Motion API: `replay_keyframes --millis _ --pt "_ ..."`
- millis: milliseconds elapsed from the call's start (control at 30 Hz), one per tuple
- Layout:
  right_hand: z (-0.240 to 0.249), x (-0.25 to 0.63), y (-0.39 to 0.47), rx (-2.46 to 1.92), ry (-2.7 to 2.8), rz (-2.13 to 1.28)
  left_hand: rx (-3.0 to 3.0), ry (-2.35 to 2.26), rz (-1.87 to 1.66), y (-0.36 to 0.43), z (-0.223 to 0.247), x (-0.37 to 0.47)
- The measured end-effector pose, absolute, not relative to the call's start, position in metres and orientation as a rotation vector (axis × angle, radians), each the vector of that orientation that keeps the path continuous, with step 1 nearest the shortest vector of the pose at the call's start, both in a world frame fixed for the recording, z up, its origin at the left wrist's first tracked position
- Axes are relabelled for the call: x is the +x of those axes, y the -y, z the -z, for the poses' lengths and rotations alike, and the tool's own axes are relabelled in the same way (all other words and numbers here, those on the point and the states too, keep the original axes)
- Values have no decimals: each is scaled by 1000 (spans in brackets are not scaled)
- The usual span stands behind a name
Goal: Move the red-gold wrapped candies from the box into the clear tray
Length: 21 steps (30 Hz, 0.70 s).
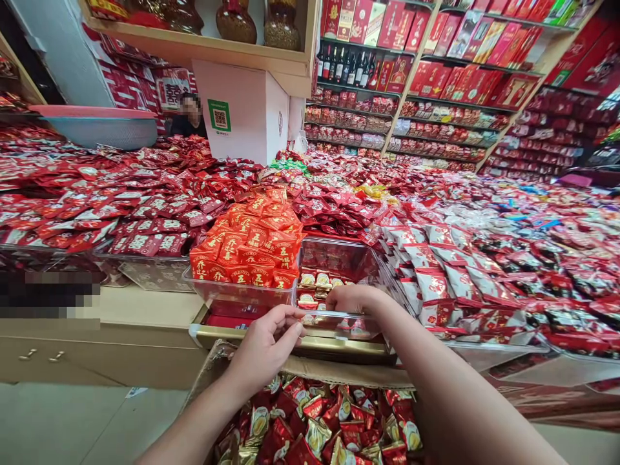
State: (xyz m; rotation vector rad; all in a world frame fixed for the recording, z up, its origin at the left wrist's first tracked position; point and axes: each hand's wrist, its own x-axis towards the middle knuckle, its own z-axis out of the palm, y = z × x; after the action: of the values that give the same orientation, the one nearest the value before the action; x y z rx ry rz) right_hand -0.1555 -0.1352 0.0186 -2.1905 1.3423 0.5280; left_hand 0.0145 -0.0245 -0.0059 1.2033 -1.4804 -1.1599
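Note:
My left hand is at the front edge of a clear plastic bin, thumb and fingers closed on its rim. Inside that bin, my right hand reaches over the rim; its fingers are hidden, so what they hold cannot be made out. A few red and gold wrapped sweets lie in the bin beside it. Below my forearms stands an open cardboard box full of red and gold wrapped sweets. Left of the bin, another clear bin is heaped with orange-red packets.
White and red packets rise in a pile right of the bin. Dark red packets lie to the left. A white box and a blue basket stand behind. A person is at the back left.

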Motion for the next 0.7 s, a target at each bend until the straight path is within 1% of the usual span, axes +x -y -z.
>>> replay_keyframes --millis 400,567,633,700 --pt "2 -148 146 -2212 -1342 -253 1214 1535 1091 25 9 14" --pt "2 -147 144 -2191 -1319 -225 1240 1592 1016 21 7 15" --pt "4 -149 145 -2176 -1307 -211 1211 1653 1099 18 1 17" --pt "7 -150 147 -2166 -1281 -188 1129 1778 1321 14 -9 21"
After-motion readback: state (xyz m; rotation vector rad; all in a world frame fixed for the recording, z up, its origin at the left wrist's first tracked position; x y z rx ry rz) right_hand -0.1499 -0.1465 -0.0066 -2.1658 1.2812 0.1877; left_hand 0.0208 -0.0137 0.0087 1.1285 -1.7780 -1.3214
